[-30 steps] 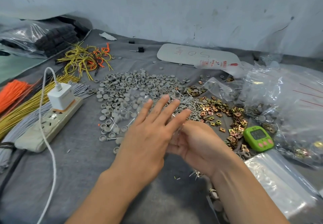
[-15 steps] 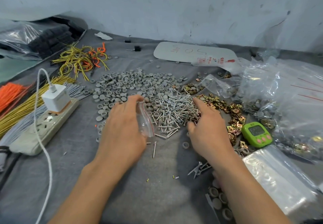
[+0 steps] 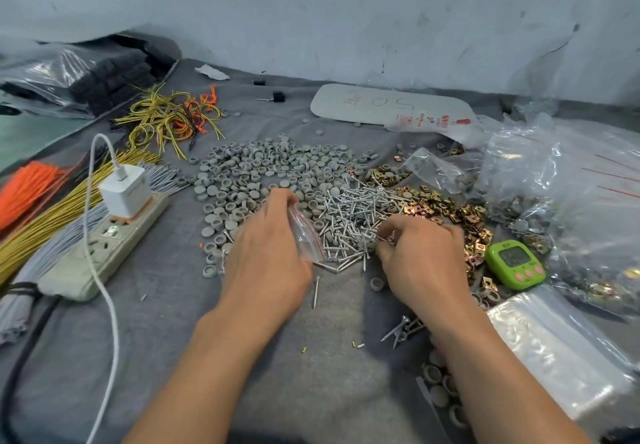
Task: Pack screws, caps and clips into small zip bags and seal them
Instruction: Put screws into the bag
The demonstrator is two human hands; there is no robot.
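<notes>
Left hand (image 3: pixel 268 253) grips 1 zip bag (image 3: pixel 304 232) beside the screws (image 3: pixel 353 215), ready for filling; right hand (image 3: pixel 420 256) fingers pinch screws.

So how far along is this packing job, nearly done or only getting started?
Midway, it seems. Done: what look like filled packets lie piled in the big clear bag on the right. In hand: the left hand holds a small zip bag while the right hand pinches screws from their heap. Left: large loose heaps of caps, screws and clips, plus a stack of empty bags.
</notes>
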